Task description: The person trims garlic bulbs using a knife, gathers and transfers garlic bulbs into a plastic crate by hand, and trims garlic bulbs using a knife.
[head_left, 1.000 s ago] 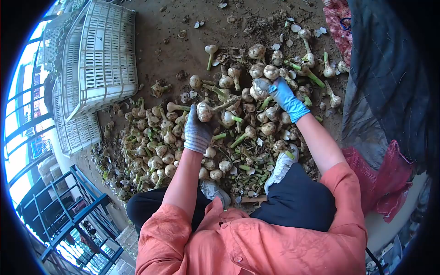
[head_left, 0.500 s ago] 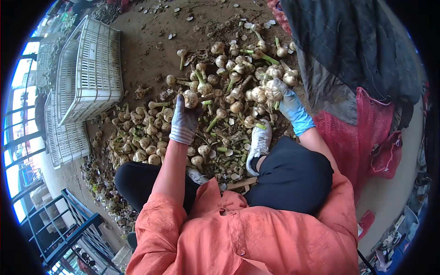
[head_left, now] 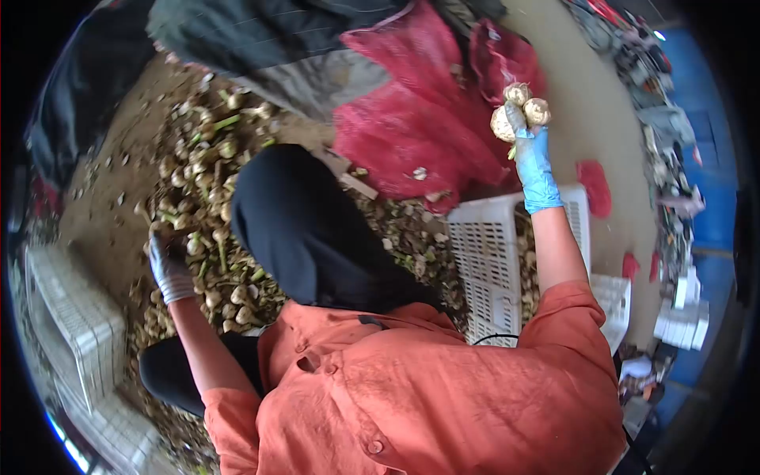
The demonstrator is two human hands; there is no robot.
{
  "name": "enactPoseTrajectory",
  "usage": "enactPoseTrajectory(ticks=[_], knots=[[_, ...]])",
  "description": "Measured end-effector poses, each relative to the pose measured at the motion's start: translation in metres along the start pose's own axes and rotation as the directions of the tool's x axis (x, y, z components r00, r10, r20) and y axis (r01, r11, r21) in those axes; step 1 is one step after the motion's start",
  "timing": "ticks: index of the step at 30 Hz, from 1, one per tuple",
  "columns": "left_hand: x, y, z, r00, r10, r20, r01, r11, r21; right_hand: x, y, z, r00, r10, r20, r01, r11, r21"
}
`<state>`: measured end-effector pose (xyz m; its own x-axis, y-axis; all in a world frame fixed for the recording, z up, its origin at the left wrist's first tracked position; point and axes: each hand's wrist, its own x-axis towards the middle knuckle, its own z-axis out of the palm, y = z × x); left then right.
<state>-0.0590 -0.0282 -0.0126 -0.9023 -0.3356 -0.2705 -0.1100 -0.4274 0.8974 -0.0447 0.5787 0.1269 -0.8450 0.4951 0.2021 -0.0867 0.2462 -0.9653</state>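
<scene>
My right hand (head_left: pixel 532 158), in a blue glove, grips a small cluster of garlic bulbs (head_left: pixel 537 112) by their stems, out beyond a white crate. In a pale knitted glove, my left hand (head_left: pixel 169 265) is at the left side of the garlic pile (head_left: pixel 207 186). Its fingers close round something brownish, perhaps a bulb, which is too blurred to tell. Loose bulbs with cut and long green stems lie heaped to its right.
A white slatted crate (head_left: pixel 489 261) stands at my right, partly under my right arm. Red mesh sacks (head_left: pixel 412 131) and a dark quilted cover (head_left: pixel 293 36) lie ahead. White crates (head_left: pixel 79 324) stand at left. My bent knee (head_left: pixel 305 222) lies between the hands.
The view has turned to the right. My right hand has carried its bulbs away from the pile, past the red mesh, towards the right-hand crate. My left hand stays near the pile.
</scene>
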Motion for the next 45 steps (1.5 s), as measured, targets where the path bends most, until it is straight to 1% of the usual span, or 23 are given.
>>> enactPoseTrajectory(ticks=[3,7,8,9,10,11,12,13,16,19,23,25,26,27,29,31,34,37,38,39,41,43,45], knots=[[0.02,-0.017,-0.015,1.0,0.0,-0.014,0.002,0.983,0.183,-0.016,0.006,-0.132,0.903,-0.412,-0.123,0.321,0.836,-0.446],[0.035,-0.025,-0.018,0.98,-0.196,0.031,0.193,0.978,0.077,-0.084,0.063,-0.282,0.818,-0.253,-0.517,0.134,0.957,-0.256],[0.016,-0.018,0.0,0.987,-0.158,0.005,0.156,0.98,0.122,-0.102,0.057,-0.283,0.848,-0.235,-0.476,-0.18,0.716,-0.675],[-0.003,-0.008,0.018,0.993,-0.112,-0.029,0.115,0.978,0.173,-0.119,0.055,-0.281,0.879,-0.179,-0.443,-0.399,0.234,-0.887],[0.017,-0.021,-0.006,0.991,-0.1,-0.088,0.109,0.988,0.11,-0.118,0.062,-0.286,0.895,0.064,-0.442,-0.445,0.186,-0.876],[0.01,-0.021,-0.004,0.992,0.048,-0.119,-0.023,0.979,0.204,-0.12,0.042,-0.244,0.905,-0.096,-0.413,-0.377,0.265,-0.888],[0.0,-0.015,-0.007,0.996,0.011,-0.088,0.007,0.979,0.202,-0.097,0.071,-0.236,0.919,-0.211,-0.333,-0.171,0.548,-0.819],[-0.009,-0.009,-0.008,0.998,-0.036,-0.05,0.046,0.977,0.208,-0.092,0.067,-0.204,0.924,-0.287,-0.252,-0.021,0.621,-0.784],[-0.03,-0.002,0.0,0.98,0.01,-0.198,0.034,0.975,0.221,-0.085,0.019,-0.055,0.849,-0.509,0.142,0.457,0.571,-0.682],[-0.046,0.006,-0.018,0.983,0.085,-0.162,-0.041,0.964,0.262,-0.095,0.087,0.039,0.905,-0.22,0.365,0.391,0.767,-0.509],[-0.07,0.013,-0.044,0.982,0.178,-0.069,-0.114,0.837,0.535,-0.108,0.203,0.129,0.761,-0.052,0.646,0.424,0.794,-0.436],[-0.084,0.009,-0.049,0.949,0.284,-0.133,-0.165,0.811,0.561,-0.114,0.231,0.166,0.772,0.164,0.615,0.311,0.745,-0.589],[-0.086,0.006,-0.063,0.957,0.268,-0.109,-0.155,0.794,0.588,-0.118,0.288,0.186,0.743,0.08,0.665,0.513,0.569,-0.642],[-0.092,0.008,-0.063,0.961,0.242,-0.134,-0.129,0.821,0.557,-0.118,0.284,0.198,0.678,0.449,0.582,0.361,0.487,-0.795],[-0.094,0.004,-0.07,0.938,0.338,-0.077,-0.196,0.698,0.689,-0.136,0.294,0.202,0.718,0.364,0.593,0.511,0.302,-0.805],[-0.091,-0.002,-0.096,0.97,0.161,-0.18,-0.012,0.778,0.628,-0.137,0.295,0.21,0.694,0.485,0.532,0.487,0.228,-0.843],[-0.106,0.015,-0.047,0.969,0.07,-0.235,0.046,0.889,0.455,-0.148,0.308,0.205,0.84,0.254,0.48,0.284,0.549,-0.786],[-0.098,0.014,-0.058,0.987,0.036,-0.155,0.034,0.905,0.424,-0.13,0.265,0.194,0.736,0.394,0.55,0.29,0.551,-0.782],[-0.095,0.011,-0.059,0.99,0.022,-0.137,0.03,0.932,0.362,-0.129,0.266,0.184,0.751,-0.016,0.66,0.497,0.672,-0.549],[-0.092,0.007,-0.06,0.989,0.056,-0.134,-0.003,0.93,0.368,-0.127,0.26,0.169,0.757,-0.008,0.654,0.493,0.663,-0.563],[-0.089,0.007,-0.054,0.989,0.123,-0.085,-0.079,0.911,0.405,-0.115,0.204,0.144,0.875,0.189,0.445,0.165,0.749,-0.642],[-0.08,0.003,-0.056,0.991,0.107,-0.083,-0.057,0.887,0.458,-0.113,0.186,0.117,0.931,0.014,0.364,0.23,0.752,-0.618],[-0.069,-0.005,-0.056,0.992,0.12,-0.033,-0.073,0.776,0.626,-0.121,0.174,0.073,0.927,0.136,0.349,0.136,0.746,-0.652]])
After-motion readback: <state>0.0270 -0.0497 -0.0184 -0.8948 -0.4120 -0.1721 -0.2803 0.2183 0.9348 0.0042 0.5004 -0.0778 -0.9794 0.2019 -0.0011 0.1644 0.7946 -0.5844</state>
